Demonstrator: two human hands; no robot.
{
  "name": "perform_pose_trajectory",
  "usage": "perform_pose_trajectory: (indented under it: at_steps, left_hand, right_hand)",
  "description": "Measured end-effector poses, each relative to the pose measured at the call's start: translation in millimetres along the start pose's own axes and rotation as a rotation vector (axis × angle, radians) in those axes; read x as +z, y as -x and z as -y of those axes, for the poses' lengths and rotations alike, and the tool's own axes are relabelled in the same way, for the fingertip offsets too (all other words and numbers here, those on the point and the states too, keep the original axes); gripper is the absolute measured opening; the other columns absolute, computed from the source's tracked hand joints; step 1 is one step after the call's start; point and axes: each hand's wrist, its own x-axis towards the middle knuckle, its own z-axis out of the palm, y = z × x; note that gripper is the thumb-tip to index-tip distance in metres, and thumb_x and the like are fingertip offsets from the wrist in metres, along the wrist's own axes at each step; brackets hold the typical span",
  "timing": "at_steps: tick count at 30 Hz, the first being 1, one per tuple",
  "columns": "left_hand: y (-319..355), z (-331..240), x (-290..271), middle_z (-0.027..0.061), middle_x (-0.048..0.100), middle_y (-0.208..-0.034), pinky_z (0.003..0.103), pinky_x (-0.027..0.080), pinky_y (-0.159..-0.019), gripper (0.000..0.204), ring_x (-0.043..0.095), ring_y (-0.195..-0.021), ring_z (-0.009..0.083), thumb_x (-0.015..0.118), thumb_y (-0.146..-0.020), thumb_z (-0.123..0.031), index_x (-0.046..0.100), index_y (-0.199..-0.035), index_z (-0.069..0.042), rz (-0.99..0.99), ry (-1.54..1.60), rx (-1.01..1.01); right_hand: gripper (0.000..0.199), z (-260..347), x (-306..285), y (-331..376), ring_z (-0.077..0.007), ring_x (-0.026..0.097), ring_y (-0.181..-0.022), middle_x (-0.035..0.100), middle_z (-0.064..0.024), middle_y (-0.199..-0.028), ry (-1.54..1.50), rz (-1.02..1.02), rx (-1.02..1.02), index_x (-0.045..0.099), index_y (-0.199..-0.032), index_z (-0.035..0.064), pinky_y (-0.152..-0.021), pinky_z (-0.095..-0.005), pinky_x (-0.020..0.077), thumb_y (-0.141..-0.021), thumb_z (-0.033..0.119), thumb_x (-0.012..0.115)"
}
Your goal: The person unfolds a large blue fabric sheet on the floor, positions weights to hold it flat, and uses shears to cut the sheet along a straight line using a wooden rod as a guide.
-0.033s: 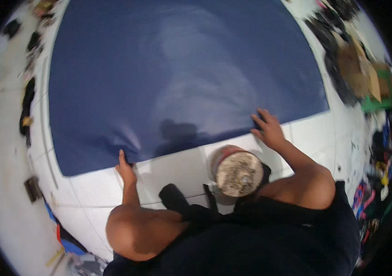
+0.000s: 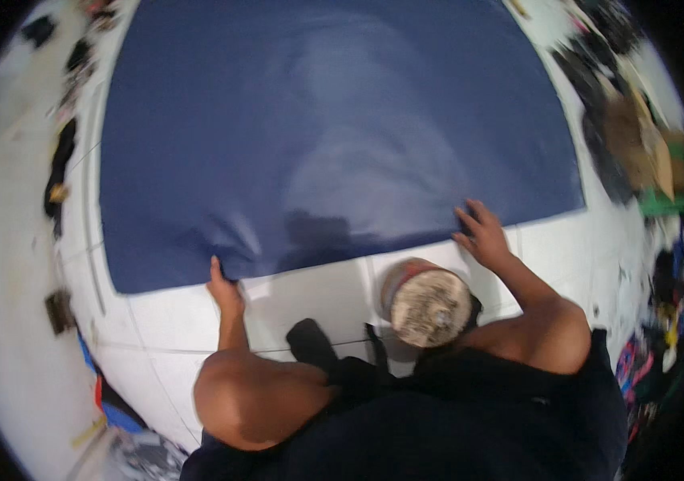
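Note:
A large dark blue sheet [image 2: 198, 144] with a smooth, slightly shiny surface lies spread over white floor tiles. At its near edge on the left, my left hand [image 2: 226, 295] grips the border, one finger on top and the others mostly hidden. Small creases fan out from that spot. Farther right along the same edge, my right hand [image 2: 484, 237] rests with fingers spread, their tips on the sheet. Between my arms stands a round tub [image 2: 430, 309] with a pale, dark-stained top, just short of the sheet.
Dark bundles and a cardboard box [image 2: 631, 140] lie along the right side, with a green crate [image 2: 664, 204] beside them. Colourful cloth [image 2: 635, 361] is heaped nearer. A small brown block [image 2: 59, 313] and dark items [image 2: 61, 168] line the left wall.
The view has shifted slightly, so the scene sits a little farther right. Both hands keep their places along the sheet's near edge.

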Motion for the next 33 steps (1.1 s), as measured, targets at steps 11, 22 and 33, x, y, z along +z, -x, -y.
perform_pose_trajectory:
  at_steps: [11, 22, 33]
  left_hand:
    - [-130, -145, -96, 0.0147, 0.053, -0.135, 0.045, 0.044, -0.103, 0.065, 0.056, -0.116, 0.0330, 0.061, -0.089, -0.005, 0.033, -0.147, -0.005, -0.360, 0.156, 0.387]
    - [-165, -114, -184, 0.0289, 0.054, -0.133, 0.038, 0.044, -0.104, 0.075, 0.057, -0.123, 0.0345, 0.077, -0.078, -0.019, 0.042, -0.140, 0.002, -0.814, -0.939, 0.164]
    - [-115, -88, -96, 0.0235, 0.052, -0.126, 0.049, 0.042, -0.101, 0.055, 0.049, -0.120, 0.0444, 0.074, -0.082, -0.027, 0.057, -0.128, -0.002, -0.354, -1.294, 0.726]
  right_hand:
    - [0.062, -9, 3, 7, -0.0421, 0.040, -0.136, 0.040, -0.0249, -0.148, 0.027, 0.100, 0.061, 0.051, -0.139, 0.0054, -0.110, -0.0478, 0.0363, -0.085, 0.026, 0.074]
    - [0.066, -6, -7, 3, -0.0433, 0.044, -0.132, 0.038, -0.0275, -0.147, -0.015, 0.140, 0.023, 0.051, -0.138, 0.0026, -0.109, -0.0461, 0.0393, -0.082, 0.024, 0.077]
    - [0.065, 2, -8, -5, -0.0426, 0.049, -0.127, 0.043, -0.0270, -0.141, 0.002, 0.165, 0.042, 0.053, -0.135, 0.0028, -0.103, -0.0461, 0.0448, -0.083, 0.035, 0.075]
